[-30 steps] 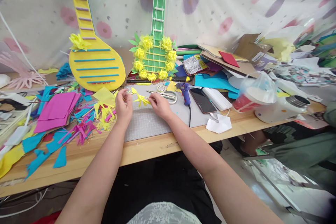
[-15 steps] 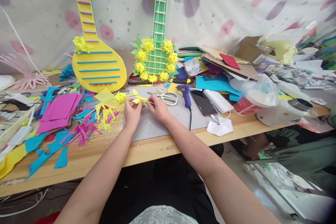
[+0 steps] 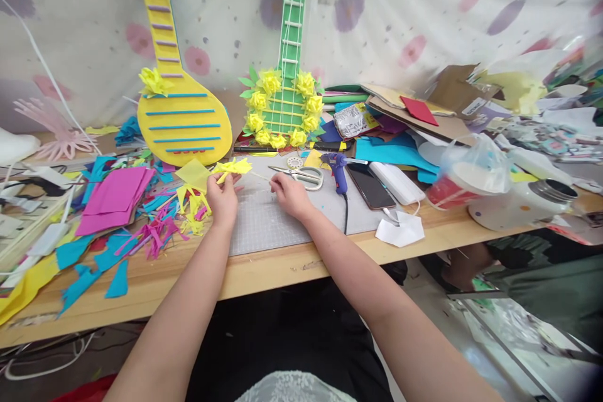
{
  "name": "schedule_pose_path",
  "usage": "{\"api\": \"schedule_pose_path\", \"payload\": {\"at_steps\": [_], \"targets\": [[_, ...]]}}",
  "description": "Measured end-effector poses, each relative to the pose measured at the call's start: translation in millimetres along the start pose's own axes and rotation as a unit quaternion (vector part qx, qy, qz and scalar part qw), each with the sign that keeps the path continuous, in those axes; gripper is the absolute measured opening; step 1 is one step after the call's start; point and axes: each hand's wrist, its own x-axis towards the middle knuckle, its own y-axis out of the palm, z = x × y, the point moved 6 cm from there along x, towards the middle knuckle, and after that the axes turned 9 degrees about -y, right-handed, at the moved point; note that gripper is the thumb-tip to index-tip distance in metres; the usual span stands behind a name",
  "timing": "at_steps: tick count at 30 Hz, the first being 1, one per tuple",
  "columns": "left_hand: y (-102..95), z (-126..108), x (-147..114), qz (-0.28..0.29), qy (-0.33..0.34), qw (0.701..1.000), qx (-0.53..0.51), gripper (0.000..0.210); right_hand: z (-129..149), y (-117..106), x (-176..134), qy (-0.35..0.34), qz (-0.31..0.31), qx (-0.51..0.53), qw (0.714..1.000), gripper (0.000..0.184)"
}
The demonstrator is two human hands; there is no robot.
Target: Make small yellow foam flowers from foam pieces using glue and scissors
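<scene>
My left hand (image 3: pixel 223 201) is closed around yellow paper petals (image 3: pixel 237 166), pinched at the fingertips over the left part of the grey cutting mat (image 3: pixel 264 226). To its right, my right hand (image 3: pixel 289 196) is closed on a thin pale stick (image 3: pixel 260 176) that points left toward the petals, apart from them. Scissors (image 3: pixel 311 179) lie just behind my right hand. A blue-purple glue gun (image 3: pixel 337 174) stands right of them. Yellow scraps (image 3: pixel 194 210) and a yellow sheet (image 3: pixel 193 174) lie left of my left hand.
A yellow paper instrument (image 3: pixel 186 119) and a green one with yellow flowers (image 3: pixel 282 103) lean at the back. Magenta sheets (image 3: pixel 115 201) lie left. A phone (image 3: pixel 370 187), a white power bank (image 3: pixel 398 182), a bagged cup (image 3: pixel 459 182) and a bottle (image 3: pixel 513 204) occupy the right.
My hands have moved apart: the left went left with the yellow petals, and the right drew slightly right with the stick. The view has shifted slightly.
</scene>
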Motion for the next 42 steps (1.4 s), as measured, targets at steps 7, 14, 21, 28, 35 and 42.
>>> {"api": "schedule_pose_path", "payload": {"at_steps": [7,14,21,28,35,42], "targets": [[3.3,1,9,0.105,-0.006,0.992,0.07,0.01,-17,-1,4,0.074,-0.057,0.112,0.989,0.017],[20.8,9,-4,0.188,-0.001,0.977,0.096,0.01,-18,16,3,0.054,-0.04,0.168,0.984,0.019],[26.1,7,-16,0.151,-0.104,0.983,-0.019,0.021,-22,16,4,0.097,-0.086,0.2,0.971,0.017],[46.6,16,-37,0.178,-0.18,0.965,-0.061,0.03,-11,8,4,0.101,-0.114,0.255,0.955,0.015],[37.7,16,-33,0.164,-0.279,0.94,-0.108,0.017,-14,7,0,0.094,-0.13,0.2,0.966,0.018],[36.7,13,-32,0.132,-0.222,0.961,-0.101,0.022,-10,3,0,0.071,-0.122,0.112,0.984,0.015]]}}
